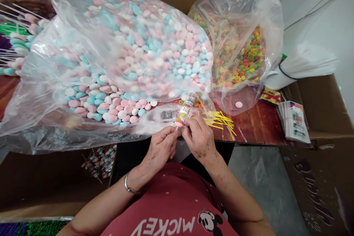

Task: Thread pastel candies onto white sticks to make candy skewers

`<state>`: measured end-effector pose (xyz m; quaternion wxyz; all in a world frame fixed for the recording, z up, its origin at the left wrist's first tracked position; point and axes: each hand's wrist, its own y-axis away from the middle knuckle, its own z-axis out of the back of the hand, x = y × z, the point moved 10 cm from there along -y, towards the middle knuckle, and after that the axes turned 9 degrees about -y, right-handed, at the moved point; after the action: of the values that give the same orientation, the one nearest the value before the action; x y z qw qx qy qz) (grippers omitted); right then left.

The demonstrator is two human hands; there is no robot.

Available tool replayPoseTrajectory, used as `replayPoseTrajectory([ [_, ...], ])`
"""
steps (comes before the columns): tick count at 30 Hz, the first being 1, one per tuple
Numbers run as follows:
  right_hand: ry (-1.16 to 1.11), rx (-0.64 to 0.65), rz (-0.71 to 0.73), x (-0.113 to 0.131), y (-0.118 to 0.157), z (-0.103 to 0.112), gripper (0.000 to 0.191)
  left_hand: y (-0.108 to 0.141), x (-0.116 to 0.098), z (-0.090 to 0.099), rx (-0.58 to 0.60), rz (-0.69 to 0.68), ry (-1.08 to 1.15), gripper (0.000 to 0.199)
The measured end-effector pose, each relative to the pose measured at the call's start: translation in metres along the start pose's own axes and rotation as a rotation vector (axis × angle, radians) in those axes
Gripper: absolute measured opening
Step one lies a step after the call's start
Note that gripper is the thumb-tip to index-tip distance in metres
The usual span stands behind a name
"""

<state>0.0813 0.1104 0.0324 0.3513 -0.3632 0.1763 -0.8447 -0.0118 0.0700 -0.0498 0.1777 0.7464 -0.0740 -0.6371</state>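
A red shirt (168, 199) is showing below the hands. The left hand (163, 143) is pinching, the right hand (199, 134) grasping, the lower end of a wrapped candy skewer (186, 108), which is extending beyond them. Yellow ties (221, 118) are lying just rightward.

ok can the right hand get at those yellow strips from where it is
Probably yes: the right hand is right beside the yellow strips, and their outer ends look uncovered on the table. It does seem occupied at the wrapped candy stick, though.
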Motion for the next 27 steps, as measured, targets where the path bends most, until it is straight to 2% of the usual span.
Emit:
replayPoseTrajectory([
  [4,-0.004,-0.002,-0.004,0.001,0.002,-0.002,0.016,0.001,0.001,0.0,0.001,0.002,0.027,0.023],
  [8,0.034,-0.088,0.005,0.002,0.003,0.002,0.017,0.003,0.004,-0.005,0.027,0.041,0.092,0.023],
  [11,0.046,-0.11,0.008,0.002,0.003,0.002,0.018,0.003,0.006,-0.007,0.036,0.065,0.047,0.024],
  [15,0.037,-0.05,0.015,0.0,0.002,-0.003,0.018,-0.001,0.006,-0.006,0.042,0.084,-0.007,0.024],
  [23,0.084,0.062,0.056,-0.001,0.004,-0.016,0.015,-0.004,0.017,-0.013,0.14,0.257,0.141,0.035],
  [27,0.007,0.1,0.003,-0.01,0.001,-0.019,0.013,-0.01,0.024,0.0,0.055,0.215,0.033,0.035],
])
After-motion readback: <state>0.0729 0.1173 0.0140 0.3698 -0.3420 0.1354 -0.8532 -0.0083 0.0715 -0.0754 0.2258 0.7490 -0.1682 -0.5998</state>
